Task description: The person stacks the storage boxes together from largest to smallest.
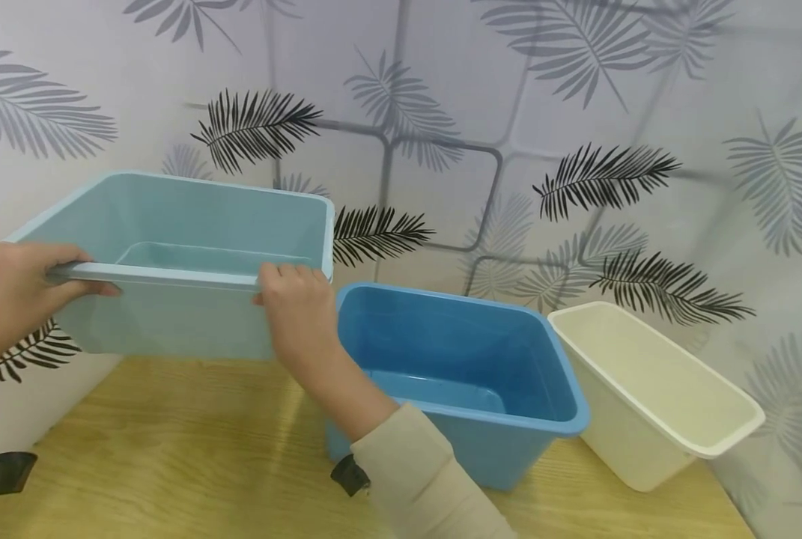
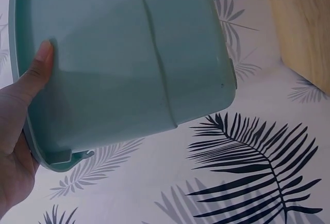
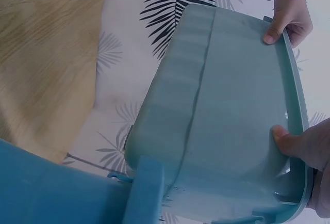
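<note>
A pale teal plastic bin [image 1: 165, 322] is held up in the air at the left of the head view, its open top facing up. My left hand [image 1: 26, 288] grips its near rim at the left end, thumb against the outer wall [image 2: 113, 74] of the bin in the left wrist view. My right hand [image 1: 296, 311] grips the same rim near the right corner. In the right wrist view both thumbs press the bin's outside [image 3: 237, 90]. To the right of that hand stands a blue bin [image 1: 495, 449], partly hidden by my right forearm.
A cream bin [image 1: 616, 419] stands right of the blue bin on the wood-grain table [image 1: 205, 449]. Behind the table rises a wall [image 1: 441, 97] covered in a leaf pattern. Dark straps [image 1: 10, 473] show near my wrists.
</note>
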A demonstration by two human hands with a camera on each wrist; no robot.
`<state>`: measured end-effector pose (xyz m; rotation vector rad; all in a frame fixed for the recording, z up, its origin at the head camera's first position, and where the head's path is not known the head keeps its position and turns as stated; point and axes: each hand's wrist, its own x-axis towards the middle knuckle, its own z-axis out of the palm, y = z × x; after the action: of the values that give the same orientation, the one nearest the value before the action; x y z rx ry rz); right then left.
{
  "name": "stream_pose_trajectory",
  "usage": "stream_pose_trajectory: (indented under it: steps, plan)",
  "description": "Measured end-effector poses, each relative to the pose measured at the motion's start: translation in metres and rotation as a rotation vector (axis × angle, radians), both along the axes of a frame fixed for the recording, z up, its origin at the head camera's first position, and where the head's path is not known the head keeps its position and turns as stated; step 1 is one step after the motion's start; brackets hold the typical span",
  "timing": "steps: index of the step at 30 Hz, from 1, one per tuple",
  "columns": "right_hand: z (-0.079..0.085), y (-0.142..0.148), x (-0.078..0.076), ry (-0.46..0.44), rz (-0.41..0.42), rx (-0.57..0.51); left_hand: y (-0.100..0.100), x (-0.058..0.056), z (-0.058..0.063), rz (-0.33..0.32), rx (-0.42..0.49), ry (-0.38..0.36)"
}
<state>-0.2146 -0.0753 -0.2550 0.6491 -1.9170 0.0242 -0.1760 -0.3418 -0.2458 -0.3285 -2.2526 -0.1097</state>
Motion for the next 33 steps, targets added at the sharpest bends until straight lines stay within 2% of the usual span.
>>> stream_pose_trajectory:
  steps: [6, 14, 17, 22, 28, 33]
  plan:
    - [0.012, 0.008, 0.001, -0.017, 0.018, -0.013, 0.006, 0.0, 0.011, 0.005, 0.007, 0.006]
    - [0.026, 0.023, 0.003, -0.054, 0.033, -0.043, 0.027, 0.005, 0.027, 0.052, 0.077, -0.073]
    - [0.027, 0.028, 0.003, -0.061, 0.042, -0.046, 0.034, 0.007, 0.03, 0.05, 0.101, -0.06]
    - [0.031, 0.039, 0.002, -0.071, 0.086, -0.053, 0.045, 0.008, 0.034, 0.034, 0.088, -0.035]
    - [0.031, 0.057, 0.0, -0.111, 0.092, -0.072, 0.063, 0.002, 0.039, 0.021, 0.096, -0.048]
    - [0.031, 0.068, -0.001, -0.171, 0.102, -0.08, 0.073, -0.002, 0.037, -0.009, 0.109, -0.036]
